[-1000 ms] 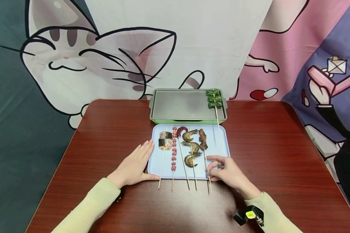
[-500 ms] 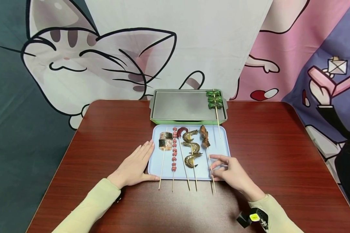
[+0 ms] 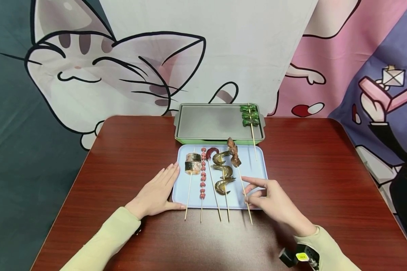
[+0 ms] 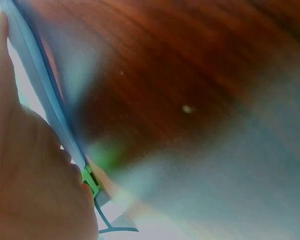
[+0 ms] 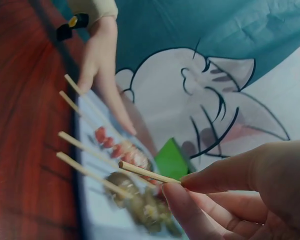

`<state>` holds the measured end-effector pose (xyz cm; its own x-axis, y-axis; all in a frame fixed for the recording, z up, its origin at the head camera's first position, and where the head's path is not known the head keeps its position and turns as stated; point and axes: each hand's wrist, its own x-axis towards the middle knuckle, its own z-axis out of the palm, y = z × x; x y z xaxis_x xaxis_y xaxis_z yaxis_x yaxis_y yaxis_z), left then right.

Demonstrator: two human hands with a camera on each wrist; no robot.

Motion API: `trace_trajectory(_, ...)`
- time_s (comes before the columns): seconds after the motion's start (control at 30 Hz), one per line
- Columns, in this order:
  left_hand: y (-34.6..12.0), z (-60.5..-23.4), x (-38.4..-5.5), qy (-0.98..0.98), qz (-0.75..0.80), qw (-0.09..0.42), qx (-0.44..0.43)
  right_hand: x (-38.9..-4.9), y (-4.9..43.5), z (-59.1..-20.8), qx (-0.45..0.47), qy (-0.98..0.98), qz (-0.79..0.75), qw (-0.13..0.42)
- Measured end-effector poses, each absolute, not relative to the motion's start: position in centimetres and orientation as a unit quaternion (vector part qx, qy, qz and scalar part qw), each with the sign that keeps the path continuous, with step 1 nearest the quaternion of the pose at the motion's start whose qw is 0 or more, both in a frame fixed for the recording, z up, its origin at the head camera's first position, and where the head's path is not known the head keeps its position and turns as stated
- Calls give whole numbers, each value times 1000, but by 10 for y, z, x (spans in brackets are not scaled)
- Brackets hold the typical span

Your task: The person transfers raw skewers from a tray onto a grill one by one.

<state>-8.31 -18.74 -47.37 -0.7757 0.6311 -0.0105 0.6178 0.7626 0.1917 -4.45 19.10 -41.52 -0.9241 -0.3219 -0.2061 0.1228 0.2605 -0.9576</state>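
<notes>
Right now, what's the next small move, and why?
Perhaps ease the brown meat skewer forward over the grey rectangular pan: the right hand pinches its wooden stick, its meat end points toward that pan, and a dark green skewer lies on its right side.

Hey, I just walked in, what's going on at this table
A person's right hand pinches a brown meat skewer, held up over the blue tray. Their left hand rests at the tray's left edge. Four other skewers lie on the tray, and a green skewer lies on the gray pan just beyond it.
</notes>
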Motion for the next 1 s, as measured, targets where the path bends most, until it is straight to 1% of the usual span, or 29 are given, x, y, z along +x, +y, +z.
trace_trajectory(0.3, -188, -473, -83, 937, 89, 34, 335, -62, 190, -385, -112, 798, -579, 124)
trace_trajectory(0.5, -187, -473, -84, 937, 91, 35, 335, -83, 192, -368, -110, 807, -572, 95)
trace_trajectory(0.77, -188, -475, -83, 939, 89, 45, 328, -120, 193, -352, -96, 825, -555, 44)
trace_trajectory(0.9, -189, -478, -83, 938, 90, 34, 332, -142, 192, -354, -81, 833, -547, 38)
trace_trajectory(1.0, -190, -481, -84, 937, 90, 26, 335, -158, 191, -360, -65, 833, -547, 52)
